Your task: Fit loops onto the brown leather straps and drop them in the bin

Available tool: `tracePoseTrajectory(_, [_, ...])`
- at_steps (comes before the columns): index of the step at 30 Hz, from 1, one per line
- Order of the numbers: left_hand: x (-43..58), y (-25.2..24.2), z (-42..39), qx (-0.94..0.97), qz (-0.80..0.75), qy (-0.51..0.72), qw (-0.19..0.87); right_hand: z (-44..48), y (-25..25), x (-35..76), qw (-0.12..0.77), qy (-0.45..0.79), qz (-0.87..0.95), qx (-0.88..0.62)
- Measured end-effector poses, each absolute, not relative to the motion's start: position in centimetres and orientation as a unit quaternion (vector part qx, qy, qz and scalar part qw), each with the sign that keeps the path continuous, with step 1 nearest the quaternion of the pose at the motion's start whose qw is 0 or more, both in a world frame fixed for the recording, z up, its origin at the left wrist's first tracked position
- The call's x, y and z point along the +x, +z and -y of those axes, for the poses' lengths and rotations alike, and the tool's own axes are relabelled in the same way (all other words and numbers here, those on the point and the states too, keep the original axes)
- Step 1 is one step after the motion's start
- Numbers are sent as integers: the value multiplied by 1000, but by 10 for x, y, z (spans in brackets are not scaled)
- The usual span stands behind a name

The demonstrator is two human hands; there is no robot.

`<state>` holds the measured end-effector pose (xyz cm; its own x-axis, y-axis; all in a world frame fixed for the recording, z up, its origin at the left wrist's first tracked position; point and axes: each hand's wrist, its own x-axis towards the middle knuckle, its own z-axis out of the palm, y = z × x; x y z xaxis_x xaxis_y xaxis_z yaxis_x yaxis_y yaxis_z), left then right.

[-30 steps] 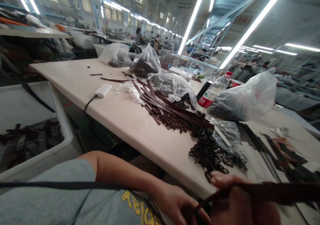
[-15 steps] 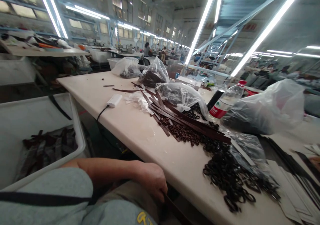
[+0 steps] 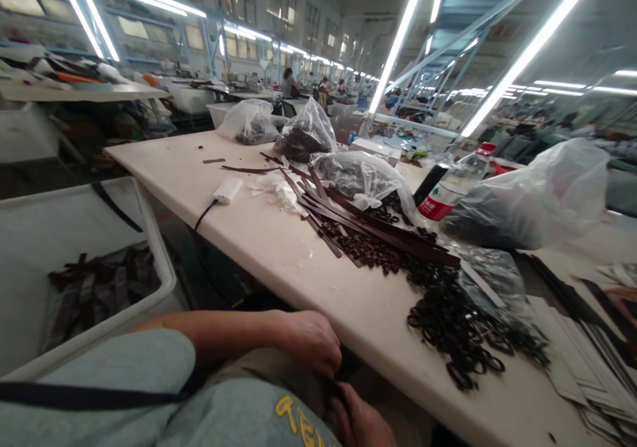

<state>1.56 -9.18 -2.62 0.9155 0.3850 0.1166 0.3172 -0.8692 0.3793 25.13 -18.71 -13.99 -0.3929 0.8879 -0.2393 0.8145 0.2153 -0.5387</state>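
- The work looks to be partway along, judging from material in two places: a heap of dark strips lies in the white bin, and a fanned bundle of brown straps lies on the table.
- Whether the strips in the bin are finished pieces does not show. On the table plenty seems to be left: the straps, a spread of small brown rings and a thick pile of black loops.
- The left hand is below the table's near edge, its fingers curled in; its underside is hidden, so whether it grips anything is unclear.
- The right hand is just below it, cut by the bottom edge; its grip can't be made out either. The gap between the hands is too dark to read.
- The straps are long, narrow and flat, dark brown with a dull sheen, lying roughly side by side with uneven ends, some resting over the rings.
- The rings are small and jumbled; the black loops beside them look larger, oval and glossy, strewn towards the near edge.
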Motion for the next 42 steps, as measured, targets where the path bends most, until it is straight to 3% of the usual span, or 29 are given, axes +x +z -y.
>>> tracePoseTrajectory(4, [-47,-18,66,897,-355,239,109,187,-133,253,119,398,731,-541])
tracePoseTrajectory(10, [-89,-28,28,833,-536,133,37,189,-117,248,169,430,691,-556])
tracePoseTrajectory(16, [-89,-38,18,844,-528,70,65,188,-116,245,152,428,700,-550])
tracePoseTrajectory(42, [-89,-40,19,845,-524,108,25,192,-113,243,152,426,694,-560])
